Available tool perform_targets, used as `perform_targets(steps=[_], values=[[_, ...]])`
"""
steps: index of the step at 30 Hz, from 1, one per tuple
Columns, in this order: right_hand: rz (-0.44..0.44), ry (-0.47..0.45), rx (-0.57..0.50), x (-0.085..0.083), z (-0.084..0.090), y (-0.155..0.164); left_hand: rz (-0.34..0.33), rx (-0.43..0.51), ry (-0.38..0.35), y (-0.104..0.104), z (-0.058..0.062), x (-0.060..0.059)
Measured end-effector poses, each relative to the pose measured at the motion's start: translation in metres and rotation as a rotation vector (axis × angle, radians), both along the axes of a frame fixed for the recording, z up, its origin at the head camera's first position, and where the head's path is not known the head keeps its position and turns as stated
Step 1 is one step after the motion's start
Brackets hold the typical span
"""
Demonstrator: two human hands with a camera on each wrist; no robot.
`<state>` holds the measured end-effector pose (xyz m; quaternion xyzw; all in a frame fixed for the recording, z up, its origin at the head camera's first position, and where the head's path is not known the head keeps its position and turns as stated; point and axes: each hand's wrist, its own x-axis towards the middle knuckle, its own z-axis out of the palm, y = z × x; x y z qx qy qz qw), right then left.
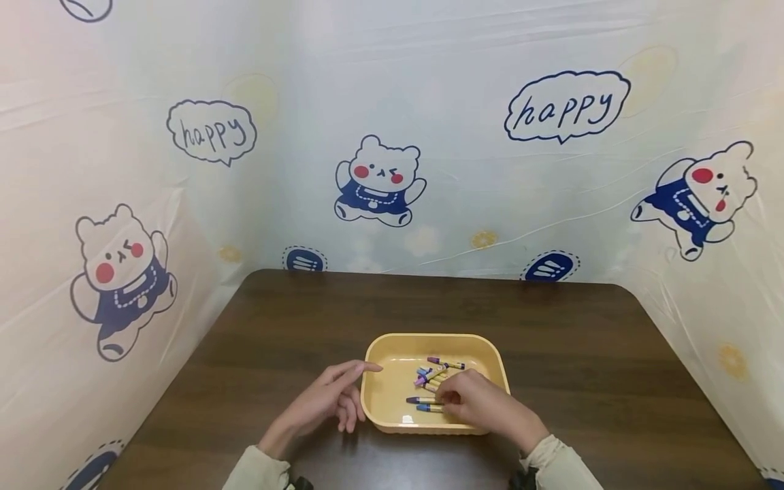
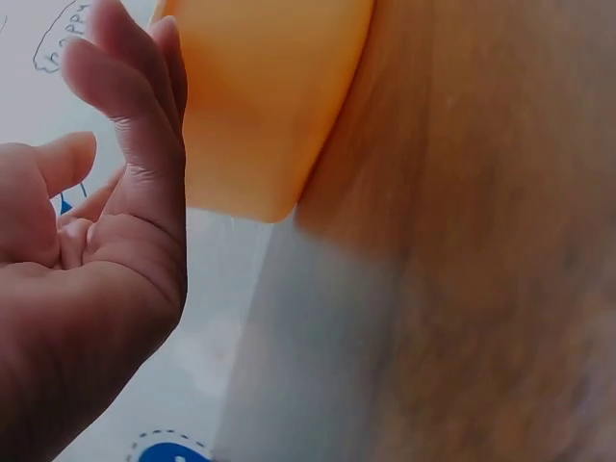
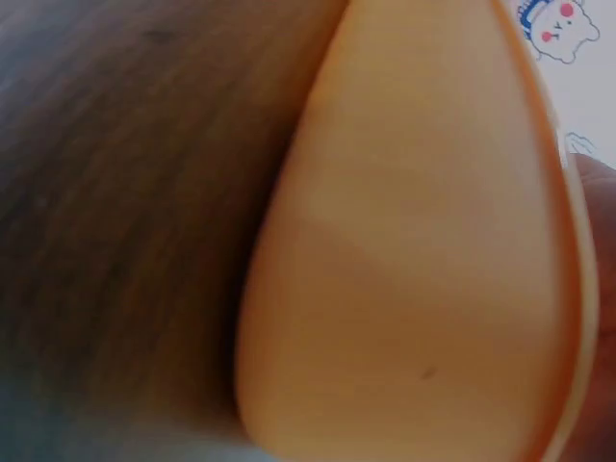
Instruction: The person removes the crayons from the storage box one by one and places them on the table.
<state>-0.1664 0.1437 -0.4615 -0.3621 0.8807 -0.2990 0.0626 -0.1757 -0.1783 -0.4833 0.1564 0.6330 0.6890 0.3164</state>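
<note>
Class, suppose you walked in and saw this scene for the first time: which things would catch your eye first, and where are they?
First, the shallow yellow plastic tray near the front middle of the dark brown wooden table, with a small heap of purple and blue wrapped crayons inside. The right hand reaches into it among the crayons, while the left hand rests open at its left rim. Behind, a pale plastic sheet printed with cartoon bears surrounds the table.

A shallow yellow tray (image 1: pixel 392 354), rectangular with rounded corners, sits flat near the table's front edge, about midway across. Inside it, toward the right half, several paper-wrapped crayons (image 1: pixel 436 376) with purple and blue tips lie loosely crisscrossed.
</note>
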Motion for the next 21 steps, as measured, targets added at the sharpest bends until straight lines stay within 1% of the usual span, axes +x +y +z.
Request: perform_targets(steps=[2,6,11,15,18,21], values=[[-0.016,0.018,0.020,0.000,0.000,-0.001,0.005,0.026,-0.006,0.000,-0.002,0.001],[-0.047,0.056,0.059,0.001,0.002,-0.002,0.013,0.087,0.006,0.000,-0.006,0.002],[-0.052,0.054,0.103,0.001,0.005,-0.004,0.020,0.128,0.005,-0.001,-0.009,0.003],[-0.080,0.073,0.135,0.001,0.005,-0.003,0.018,0.117,0.006,-0.002,-0.009,0.002],[-0.092,0.063,0.142,0.001,0.003,-0.002,0.013,0.095,0.000,-0.002,-0.010,0.002],[-0.083,0.055,0.143,0.002,0.002,-0.002,0.014,0.087,-0.005,-0.003,-0.011,0.002]])
